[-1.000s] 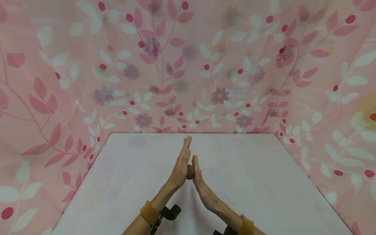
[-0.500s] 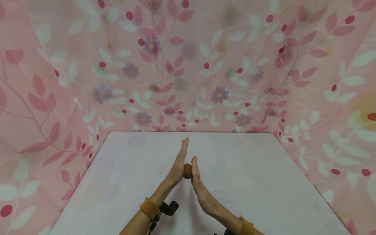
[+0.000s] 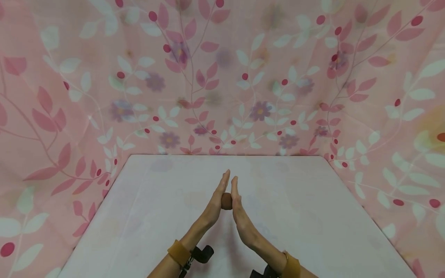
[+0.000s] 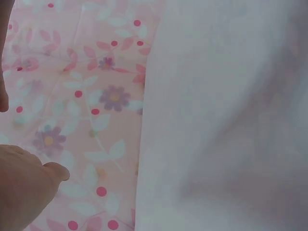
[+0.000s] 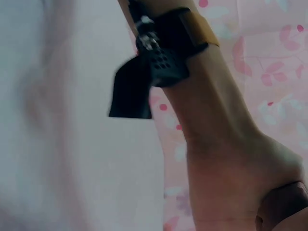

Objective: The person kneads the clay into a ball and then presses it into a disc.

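Ball (image 3: pixel 226 201), brown and round, sits between two hands, over the white table (image 3: pixel 156 200). I see the left hand (image 3: pixel 214 205) touching it at nine o'clock and the right hand (image 3: pixel 240 212) at three. The fingers are straight and close together, pointing near twelve. Pink flowery cloth (image 3: pixel 222 88) hangs behind, at twelve o'clock.

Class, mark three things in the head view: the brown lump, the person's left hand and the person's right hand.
Brown lump (image 3: pixel 226 201), head view: middle of its visible side, between the hands.
Left hand (image 3: pixel 214 205), head view: middle of the hand.
Right hand (image 3: pixel 241 216), head view: middle of the hand.
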Tool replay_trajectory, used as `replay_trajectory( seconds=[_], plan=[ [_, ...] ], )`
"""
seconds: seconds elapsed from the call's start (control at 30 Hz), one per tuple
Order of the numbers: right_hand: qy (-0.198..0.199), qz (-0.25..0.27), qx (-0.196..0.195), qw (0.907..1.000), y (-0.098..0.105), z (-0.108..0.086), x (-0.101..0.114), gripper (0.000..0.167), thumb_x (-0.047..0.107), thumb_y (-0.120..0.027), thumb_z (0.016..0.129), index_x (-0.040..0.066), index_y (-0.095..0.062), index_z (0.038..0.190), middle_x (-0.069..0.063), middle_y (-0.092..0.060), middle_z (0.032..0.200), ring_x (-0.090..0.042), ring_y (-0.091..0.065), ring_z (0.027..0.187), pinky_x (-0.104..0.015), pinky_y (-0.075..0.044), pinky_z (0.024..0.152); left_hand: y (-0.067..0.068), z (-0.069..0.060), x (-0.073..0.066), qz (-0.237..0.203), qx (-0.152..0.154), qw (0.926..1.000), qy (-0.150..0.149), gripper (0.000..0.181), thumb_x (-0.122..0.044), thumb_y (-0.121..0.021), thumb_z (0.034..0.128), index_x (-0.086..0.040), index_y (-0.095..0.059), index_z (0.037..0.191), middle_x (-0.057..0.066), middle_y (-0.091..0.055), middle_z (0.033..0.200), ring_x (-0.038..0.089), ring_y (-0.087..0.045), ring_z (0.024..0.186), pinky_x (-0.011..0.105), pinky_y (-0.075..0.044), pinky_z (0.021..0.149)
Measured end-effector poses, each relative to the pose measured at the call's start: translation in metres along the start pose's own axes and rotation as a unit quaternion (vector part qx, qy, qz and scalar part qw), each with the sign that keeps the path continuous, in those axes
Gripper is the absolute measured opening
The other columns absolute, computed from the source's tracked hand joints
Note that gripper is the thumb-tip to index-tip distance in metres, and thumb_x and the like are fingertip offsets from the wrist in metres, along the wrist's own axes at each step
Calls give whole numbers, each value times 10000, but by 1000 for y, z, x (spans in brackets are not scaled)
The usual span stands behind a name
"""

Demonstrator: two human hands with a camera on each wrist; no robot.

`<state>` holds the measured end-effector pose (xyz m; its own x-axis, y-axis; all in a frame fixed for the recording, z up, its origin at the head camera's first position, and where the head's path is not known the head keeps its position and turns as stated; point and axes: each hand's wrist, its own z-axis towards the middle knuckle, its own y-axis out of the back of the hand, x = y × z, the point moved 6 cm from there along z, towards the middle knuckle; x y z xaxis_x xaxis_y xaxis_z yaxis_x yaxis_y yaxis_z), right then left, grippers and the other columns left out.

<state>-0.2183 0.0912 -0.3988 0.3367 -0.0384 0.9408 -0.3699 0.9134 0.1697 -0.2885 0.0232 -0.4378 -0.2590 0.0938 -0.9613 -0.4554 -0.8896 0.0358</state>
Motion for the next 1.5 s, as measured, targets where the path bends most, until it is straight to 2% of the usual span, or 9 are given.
replay_trajectory(
  seconds=[0.27,0.57,0.77,0.87,0.97,1.1,1.23,1.33,1.5],
  plan=[
    [67,92,-507,9986,16,11,1,667,517,-30,1041,160,182,1563,8,237,1629,-263,235,1491,-693,175,1083,-12,-12,3,-7,273,9995,-128,585,-440,-106,1070,-209,-38,1603,-30,6,1662,196,57,1526,589,44,1186],
    [139,299,-815,9961,29,19,-4,717,548,-15,1027,107,186,1556,-6,228,1629,-225,234,1489,-613,168,1135,-22,-20,-8,-22,427,9982,-415,574,-340,-148,1072,-191,28,1598,-53,55,1656,187,125,1517,619,81,1165],
    [-14,686,-998,9926,40,23,-13,740,585,-24,1017,123,169,1562,-44,182,1640,-227,169,1508,-510,99,1198,-31,-26,-17,396,341,9967,-620,609,-333,-202,1067,-182,59,1596,-69,98,1650,181,189,1500,655,86,1144],
    [-128,807,-1059,9910,42,25,-18,755,595,-29,1014,114,165,1563,-58,174,1643,-231,157,1512,-488,85,1207,-34,-28,-25,633,268,9941,-840,613,-298,-206,1056,-168,50,1597,-71,93,1652,175,195,1500,664,90,1137],
    [-317,881,-1030,9903,42,25,-27,766,602,-18,1008,108,180,1558,-75,181,1640,-274,169,1508,-539,99,1190,-37,-28,-36,810,251,9901,-1120,605,-275,-201,1045,-199,24,1601,-65,78,1658,182,191,1504,679,102,1125],
    [-514,910,-871,9907,37,23,-39,746,595,26,999,127,204,1553,-72,225,1625,-338,202,1489,-641,125,1139,-40,-28,-48,1048,297,9846,-1364,596,-329,-192,1050,-227,6,1602,-37,78,1662,242,191,1504,703,112,1105],
    [-402,866,-836,9919,33,21,-43,696,572,42,1004,191,144,1577,-40,208,1634,-340,204,1489,-688,115,1115,-38,-28,-56,1302,213,9806,-1453,607,-377,-190,1058,-181,-10,1604,-11,81,1661,278,183,1503,703,109,1106],
    [-294,803,-775,9933,29,20,-42,671,568,41,1007,232,131,1580,-29,192,1641,-331,196,1494,-698,111,1108,-35,-26,-59,1450,107,9784,-1470,600,-374,-201,1062,-181,-36,1606,-17,60,1664,259,159,1510,676,104,1127],
    [-185,719,-537,9958,20,18,-39,672,572,37,1008,226,173,1568,-35,228,1630,-348,180,1495,-716,74,1107,-28,-19,-62,1506,24,9774,-1486,585,-335,-224,1065,-174,-69,1606,-11,14,1666,247,131,1520,642,112,1145]
  ],
)
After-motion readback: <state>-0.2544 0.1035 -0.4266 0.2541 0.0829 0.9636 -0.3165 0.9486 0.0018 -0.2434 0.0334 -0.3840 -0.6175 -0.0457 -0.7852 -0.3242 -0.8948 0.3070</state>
